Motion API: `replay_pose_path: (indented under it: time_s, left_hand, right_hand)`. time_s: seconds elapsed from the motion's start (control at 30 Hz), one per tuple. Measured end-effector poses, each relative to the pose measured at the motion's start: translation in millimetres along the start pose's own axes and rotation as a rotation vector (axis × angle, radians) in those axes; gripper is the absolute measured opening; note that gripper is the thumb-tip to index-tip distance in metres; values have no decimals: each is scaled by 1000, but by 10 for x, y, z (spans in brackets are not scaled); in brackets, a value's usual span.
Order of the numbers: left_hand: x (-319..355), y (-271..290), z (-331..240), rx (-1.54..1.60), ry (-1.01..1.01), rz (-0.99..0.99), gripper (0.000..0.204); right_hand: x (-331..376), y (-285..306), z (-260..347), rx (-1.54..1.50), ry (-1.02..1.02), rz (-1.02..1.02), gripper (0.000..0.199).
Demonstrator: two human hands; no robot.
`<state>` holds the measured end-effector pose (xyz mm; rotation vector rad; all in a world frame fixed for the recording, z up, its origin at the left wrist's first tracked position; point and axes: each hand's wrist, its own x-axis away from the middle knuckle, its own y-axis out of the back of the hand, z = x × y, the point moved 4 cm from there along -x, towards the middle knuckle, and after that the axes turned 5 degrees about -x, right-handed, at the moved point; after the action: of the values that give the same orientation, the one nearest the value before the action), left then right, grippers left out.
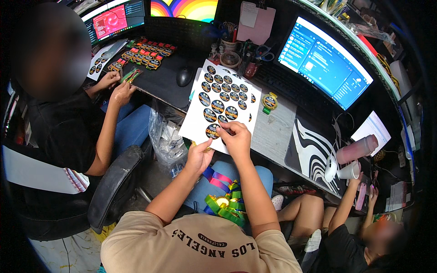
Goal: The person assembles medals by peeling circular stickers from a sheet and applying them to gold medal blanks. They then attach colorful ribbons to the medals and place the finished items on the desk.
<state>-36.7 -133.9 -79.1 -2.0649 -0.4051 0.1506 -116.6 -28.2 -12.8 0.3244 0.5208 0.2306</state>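
A white sheet of round black stickers lies tilted over the desk's near edge, in front of me. My right hand reaches onto its lower part, thumb and forefinger pinched at a small round sticker that the fingers partly cover. Just below the sheet's bottom edge, my left hand is closed around a gold-coloured medal, mostly hidden by the fingers. On my lap rest more gold medals with green, blue and yellow ribbons, beside a purple and pink ribbon.
A gold medal lies on the grey desk, right of the sheet. At left, a co-worker's hands hold a ribboned piece near rows of medals. Another person sits right, touching a white cup. A mouse sits behind.
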Motion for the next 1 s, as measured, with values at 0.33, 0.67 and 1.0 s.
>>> replay_pose_path:
  time_s: [0.33, 0.67, 1.0]
  left_hand:
    - [29, -27, 28, -6, 4, 20, 49]
    - [46, -34, 15, -17, 16, 32, 50]
    - [53, -9, 2, -87, -54, -22, 45]
  right_hand:
    - [74, -10, 84, -20, 10, -87, 16]
    - [144, -43, 206, 153, 226, -135, 12]
    - [-64, -40, 192, 79, 246, 11, 14]
